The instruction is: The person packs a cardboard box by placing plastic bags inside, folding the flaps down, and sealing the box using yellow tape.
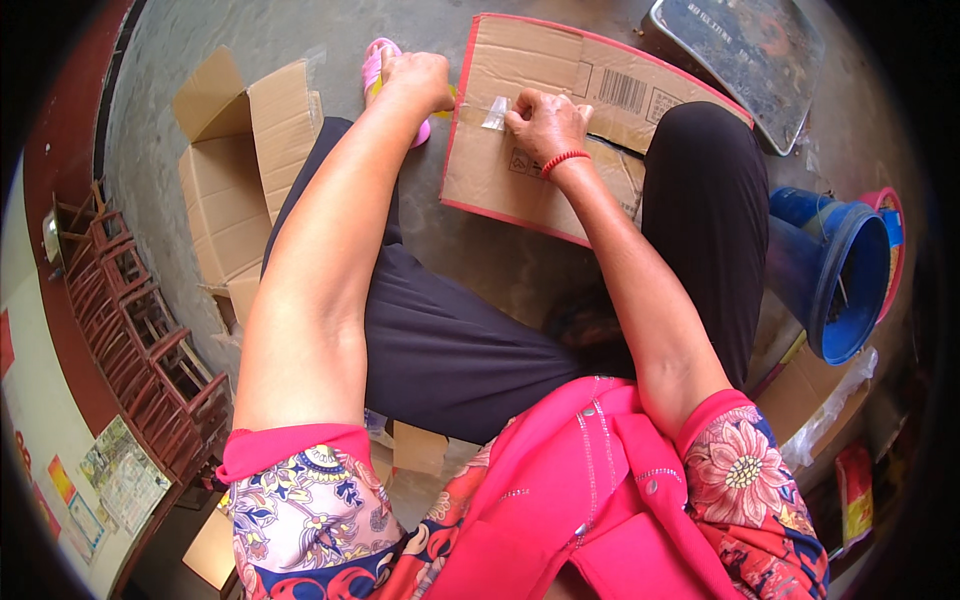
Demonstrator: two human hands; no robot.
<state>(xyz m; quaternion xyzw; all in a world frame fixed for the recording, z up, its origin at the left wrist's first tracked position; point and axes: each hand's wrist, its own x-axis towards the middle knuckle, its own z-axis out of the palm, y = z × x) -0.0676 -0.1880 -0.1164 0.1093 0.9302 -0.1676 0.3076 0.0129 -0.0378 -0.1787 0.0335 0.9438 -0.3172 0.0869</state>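
Note:
My left hand (pixel 417 79) is wrapped around a yellow object (pixel 452 96), perhaps a tape roll, mostly hidden by the fingers. It is held beside the left end of a flat-lying cardboard box (pixel 487 161) with red edges. My right hand (pixel 551 124), with a red bead bracelet (pixel 564 160) at the wrist, rests on the box top with curled fingers. A short piece of clear tape (pixel 495 114) lies at its fingertips, across the box seam. Whether the fingers pinch anything is hidden. Right of that hand, the seam shows a dark gap (pixel 615 145).
An open cardboard box (pixel 225 195) stands at left, near stacked wooden chairs (pixel 142 300). A platform scale (pixel 742 60) lies beyond the red-edged box. At right are a blue bucket (pixel 847 277) and a pink basin (pixel 892 217). A pink slipper (pixel 373 64) is under my left hand.

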